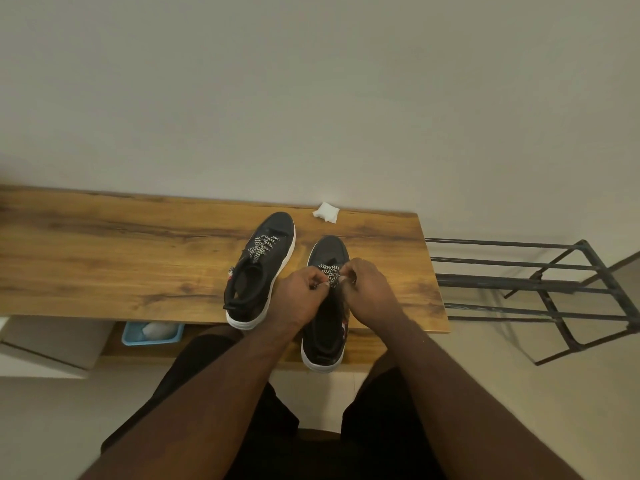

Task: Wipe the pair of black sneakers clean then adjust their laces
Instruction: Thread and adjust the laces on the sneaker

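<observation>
Two black sneakers with white soles stand toes-away on a wooden table [104, 258]. The left sneaker [258, 271] lies free, its black-and-white patterned laces [264, 244] loosely crossed. The right sneaker [325, 327] overhangs the table's near edge. My left hand [301, 297] and my right hand [369, 292] meet over its tongue, each pinching a part of its patterned lace [330, 271] with curled fingers. Both hands cover the middle of that shoe.
A crumpled white wipe [326, 212] lies at the table's back edge by the wall. A blue tray [152, 333] sits on a shelf under the table. A dark metal rack [540, 289] stands to the right. A white box [52, 344] is lower left.
</observation>
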